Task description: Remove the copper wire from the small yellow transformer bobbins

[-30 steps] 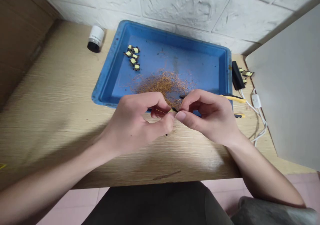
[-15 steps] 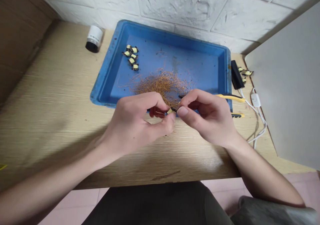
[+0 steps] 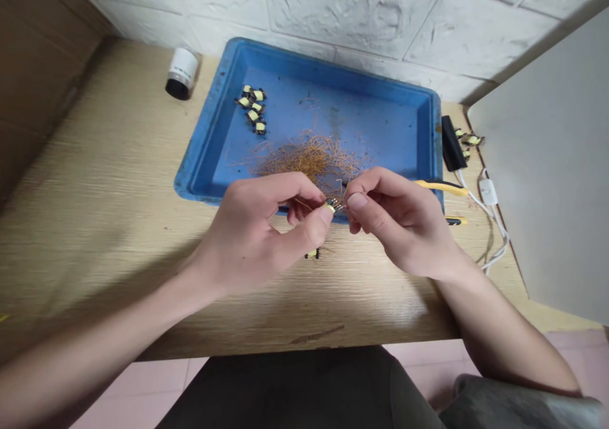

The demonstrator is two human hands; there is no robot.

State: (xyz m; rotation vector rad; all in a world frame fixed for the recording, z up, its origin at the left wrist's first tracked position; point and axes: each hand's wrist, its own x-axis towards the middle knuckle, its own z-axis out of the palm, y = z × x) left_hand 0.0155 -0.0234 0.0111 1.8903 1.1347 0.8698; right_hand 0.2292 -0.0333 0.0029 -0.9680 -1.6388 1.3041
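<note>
the left hand (image 3: 254,229) pinches a small yellow-taped coil (image 3: 328,207) between thumb and forefinger, with fine copper wires (image 3: 337,204) fanning out just past the fingertips. the right hand (image 3: 402,223) has drawn slightly away from the left, its thumb and forefinger closed on those wires. a second ago the fingertips sat closer, with the wires less visible. just below the left thumb, another coil (image 3: 312,254) now shows on the wooden desk (image 3: 118,181). beyond the fingers lies a copper wire tangle (image 3: 309,161) in a blue plastic tray (image 3: 333,61); yellow-handled pliers (image 3: 440,185) lie just past the right fingers.
</note>
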